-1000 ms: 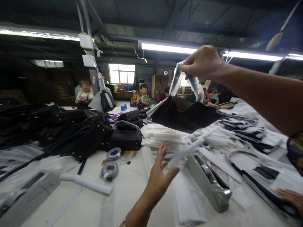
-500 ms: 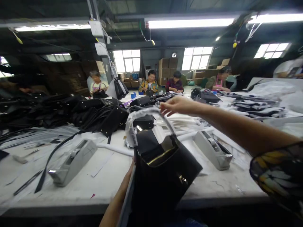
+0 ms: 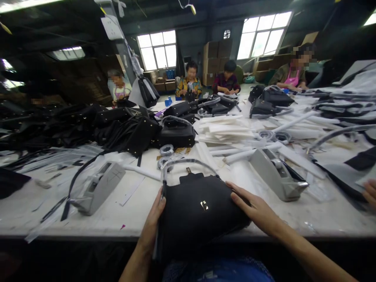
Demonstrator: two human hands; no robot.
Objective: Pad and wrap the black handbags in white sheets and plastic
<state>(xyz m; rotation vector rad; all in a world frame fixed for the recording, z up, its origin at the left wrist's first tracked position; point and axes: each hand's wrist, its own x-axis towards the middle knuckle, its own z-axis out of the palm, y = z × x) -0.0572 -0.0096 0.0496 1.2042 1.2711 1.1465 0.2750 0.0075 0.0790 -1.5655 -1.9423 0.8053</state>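
A black handbag (image 3: 188,219) stands in front of me at the table's near edge, a small gold-coloured clasp (image 3: 204,205) on its front. Its handle (image 3: 194,161), wrapped in clear plastic, arches over the top, and a dark flap with a metal-tipped tab (image 3: 188,172) shows behind the upper edge. My left hand (image 3: 155,209) is closed on the bag's left side, thumb toward me. On the right side my right hand (image 3: 249,205) grips the upper corner, its fingers over the edge. The bag's underside is hidden.
Grey tape dispensers (image 3: 98,188) stand left and right of the bag. Black bags (image 3: 129,133) pile up at the left, with white foam sheets (image 3: 223,129) behind. Another person's hand (image 3: 370,192) enters at the right edge. Several people sit across the table (image 3: 141,219).
My right hand has let go of the handle and come down to the bag's right side. The bag's open top, with its gold-coloured zip, is now covered. The view has tilted downward.
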